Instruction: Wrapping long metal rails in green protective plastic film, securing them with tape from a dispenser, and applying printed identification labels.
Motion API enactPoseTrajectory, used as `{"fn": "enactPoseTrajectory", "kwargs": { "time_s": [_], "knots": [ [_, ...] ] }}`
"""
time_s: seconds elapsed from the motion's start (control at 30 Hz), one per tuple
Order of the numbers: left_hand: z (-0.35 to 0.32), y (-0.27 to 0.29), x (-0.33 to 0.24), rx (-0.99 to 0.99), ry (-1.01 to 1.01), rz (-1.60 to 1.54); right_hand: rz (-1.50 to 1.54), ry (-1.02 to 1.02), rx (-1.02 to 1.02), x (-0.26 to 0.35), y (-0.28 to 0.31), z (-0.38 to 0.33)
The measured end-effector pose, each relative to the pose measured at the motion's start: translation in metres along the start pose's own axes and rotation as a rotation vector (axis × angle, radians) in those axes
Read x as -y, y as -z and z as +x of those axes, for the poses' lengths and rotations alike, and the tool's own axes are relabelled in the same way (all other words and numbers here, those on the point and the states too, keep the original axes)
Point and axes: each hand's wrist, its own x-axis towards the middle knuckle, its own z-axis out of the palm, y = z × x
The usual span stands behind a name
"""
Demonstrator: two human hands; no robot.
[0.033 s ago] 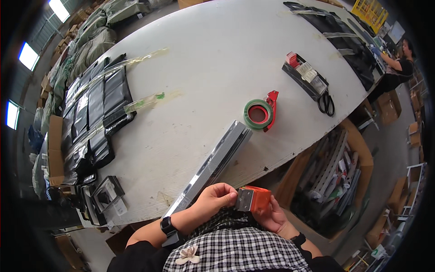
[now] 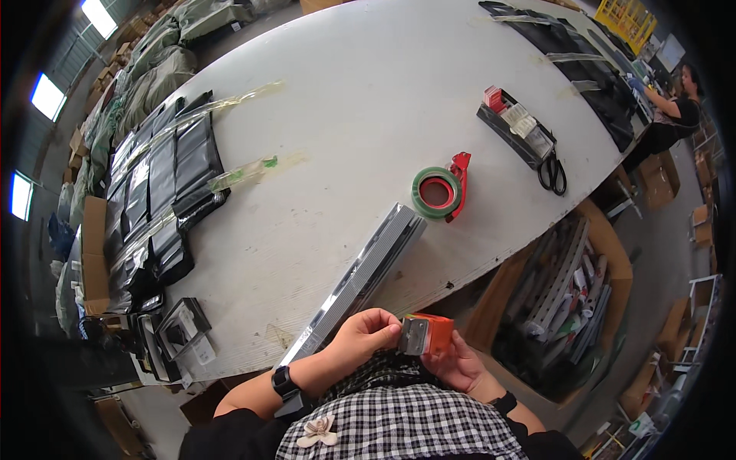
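Note:
A small orange block-like thing [image 2: 437, 336] with a grey metal plate [image 2: 415, 336] on its left side is held over my lap, at the table's near edge. My right hand [image 2: 464, 368] is closed round it from the right and below. My left hand [image 2: 368, 333] is closed in a pinch just left of the plate; whatever is between thumb and forefinger is too small to make out. Beside my left forearm, a bundle of long silver metal profiles [image 2: 360, 276] lies slantwise on the table. Beyond its far end sits a red tape dispenser [image 2: 458, 188] with green tape.
On the white table [image 2: 345, 123], a black tray [image 2: 521, 126] holds small packets, with black scissors [image 2: 552, 175] against it. Black plastic packages [image 2: 165, 169] line the left edge. A large carton [image 2: 491, 307] of long scraps stands right. A co-worker [image 2: 675, 107] is at the far right.
The orange thing has tilted slightly in my right hand, and its metal plate has turned a little. My left hand has hardly moved.

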Motion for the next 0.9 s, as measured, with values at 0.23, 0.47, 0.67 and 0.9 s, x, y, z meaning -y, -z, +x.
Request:
{"fn": "enactPoseTrajectory", "kwargs": {
  "time_s": [0.23,0.47,0.67,0.9],
  "knots": [
    [0.010,0.002,0.003,-0.027,-0.043,0.140,-0.904,0.514,-0.249,0.005,0.013,0.023],
    [0.006,0.014,-0.014,0.034,-0.015,0.330,-1.401,0.396,0.335,0.029,-0.026,0.035],
    [-0.009,0.014,-0.031,0.235,0.044,0.038,-1.401,0.536,0.416,0.006,-0.038,0.046],
    [-0.009,0.029,-0.055,-0.135,-0.093,0.498,-1.473,0.613,0.157,0.025,-0.068,0.005]
  ]
}}
